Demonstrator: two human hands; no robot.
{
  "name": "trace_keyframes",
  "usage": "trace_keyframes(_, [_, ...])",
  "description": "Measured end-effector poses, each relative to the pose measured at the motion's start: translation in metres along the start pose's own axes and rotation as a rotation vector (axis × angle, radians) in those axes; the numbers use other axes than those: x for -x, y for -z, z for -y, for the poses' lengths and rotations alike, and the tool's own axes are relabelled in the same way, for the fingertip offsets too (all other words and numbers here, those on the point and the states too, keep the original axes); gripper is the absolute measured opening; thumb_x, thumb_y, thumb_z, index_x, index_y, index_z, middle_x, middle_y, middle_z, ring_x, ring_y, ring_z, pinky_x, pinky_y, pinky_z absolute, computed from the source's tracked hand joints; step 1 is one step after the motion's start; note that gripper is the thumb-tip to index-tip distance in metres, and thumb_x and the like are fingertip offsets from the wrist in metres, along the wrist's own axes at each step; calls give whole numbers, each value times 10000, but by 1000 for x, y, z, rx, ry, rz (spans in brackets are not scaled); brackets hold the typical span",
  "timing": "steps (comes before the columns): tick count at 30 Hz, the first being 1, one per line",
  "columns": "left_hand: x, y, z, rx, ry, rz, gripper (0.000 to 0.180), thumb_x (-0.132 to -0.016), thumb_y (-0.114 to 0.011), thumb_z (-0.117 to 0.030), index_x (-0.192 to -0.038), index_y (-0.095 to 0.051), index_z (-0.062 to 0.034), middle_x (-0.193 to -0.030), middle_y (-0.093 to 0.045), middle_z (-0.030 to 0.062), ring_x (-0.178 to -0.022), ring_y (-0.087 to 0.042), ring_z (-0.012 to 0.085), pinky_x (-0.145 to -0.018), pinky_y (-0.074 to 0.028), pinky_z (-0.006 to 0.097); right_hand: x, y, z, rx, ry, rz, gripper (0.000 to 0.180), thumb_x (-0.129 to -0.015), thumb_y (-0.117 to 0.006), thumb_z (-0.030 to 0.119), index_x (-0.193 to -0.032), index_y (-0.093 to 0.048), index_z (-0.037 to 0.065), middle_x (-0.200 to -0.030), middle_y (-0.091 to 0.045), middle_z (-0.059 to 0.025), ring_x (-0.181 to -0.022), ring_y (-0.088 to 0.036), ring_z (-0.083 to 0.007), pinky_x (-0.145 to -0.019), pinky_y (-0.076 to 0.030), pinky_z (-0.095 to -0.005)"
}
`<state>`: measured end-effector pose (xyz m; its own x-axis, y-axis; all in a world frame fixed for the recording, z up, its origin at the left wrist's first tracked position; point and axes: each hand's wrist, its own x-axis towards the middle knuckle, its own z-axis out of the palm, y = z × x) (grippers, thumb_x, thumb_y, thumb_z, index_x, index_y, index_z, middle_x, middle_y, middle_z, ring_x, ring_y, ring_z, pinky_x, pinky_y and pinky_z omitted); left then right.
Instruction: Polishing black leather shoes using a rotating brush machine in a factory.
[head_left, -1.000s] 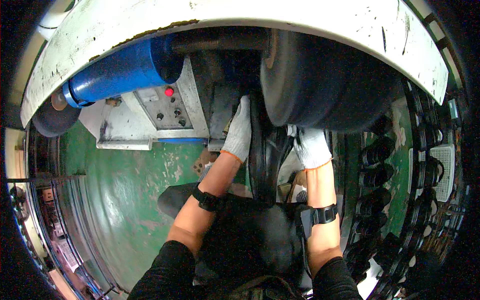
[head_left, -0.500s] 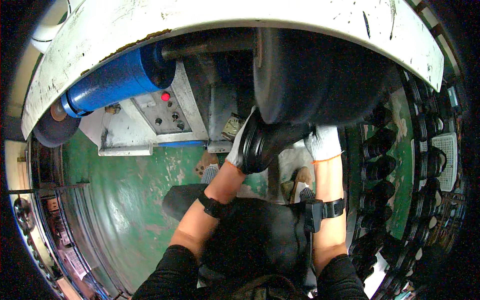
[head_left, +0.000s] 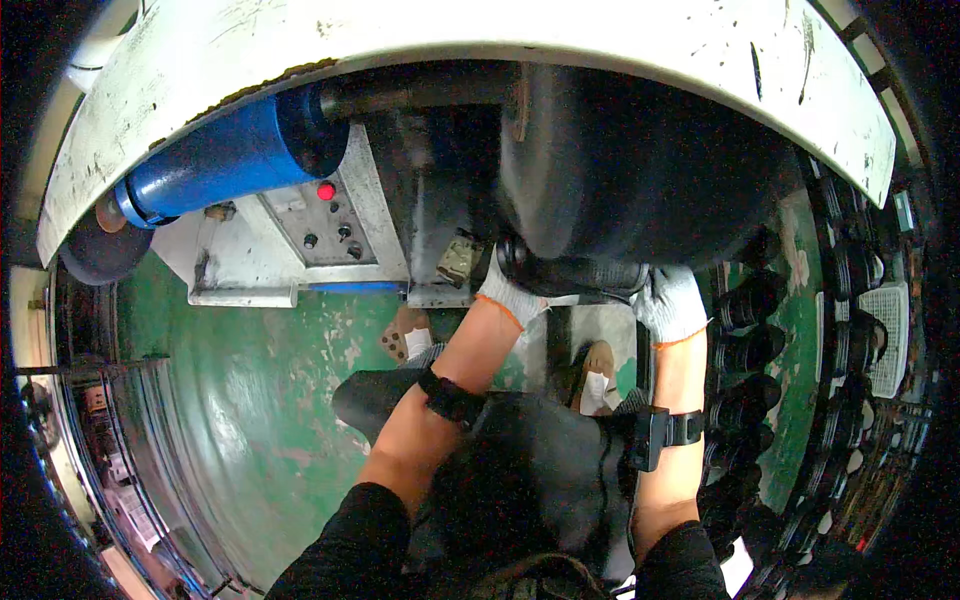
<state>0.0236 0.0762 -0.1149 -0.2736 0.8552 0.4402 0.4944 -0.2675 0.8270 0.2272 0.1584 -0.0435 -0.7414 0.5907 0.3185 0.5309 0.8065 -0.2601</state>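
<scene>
Black rubber ring point(head_left: 575, 272) sits just under the big dark drum point(head_left: 640, 170), about 12 o'clock from our lap. We grip it from both ends: left hand point(head_left: 505, 290) in a white glove clamped on its 9 o'clock end, right hand point(head_left: 670, 303) closed on the 3 o'clock end, hands apart. Blue cylinder point(head_left: 215, 160) at 10 o'clock, grey control panel point(head_left: 325, 220) with red button beside it. Green floor point(head_left: 250, 390) below. Stacked black rings point(head_left: 745, 340) at 3 o'clock.
</scene>
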Motion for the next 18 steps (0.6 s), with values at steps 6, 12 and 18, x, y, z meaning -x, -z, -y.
trace_keyframes(6, [-28, 28, -43, 1667, 870, -435, 511, -933, -327, -457, -1246, -526, -106, -1250, -552, 101, -1151, -493, 294, -987, -403, 447, -10, -3, 22, 263, 275, -233, 140, -741, -587, 92, -801, -644, -21, -877, -660, -187, -756, -625, -336, -747, -506, -437])
trace_keyframes(12, [-30, 51, -34, 1792, 513, -415, 507, -927, -363, -498, -1246, -536, -144, -1222, -568, 73, -1140, -499, 286, -991, -380, 446, -11, -17, 56, -57, -202, 84, 176, -742, -521, 115, -863, -620, 36, -857, -640, -138, -760, -607, -270, -692, -498, -377])
trace_keyframes(18, [-16, 84, -36, 1669, 503, -561, 612, -894, -372, -605, -1302, -495, -167, -1307, -512, 66, -1189, -468, 289, -1034, -349, 458, -42, -14, 116, 472, 181, 207, 161, -744, -573, 202, -634, -665, 130, -613, -612, -73, -581, -603, -271, -524, -489, -405])
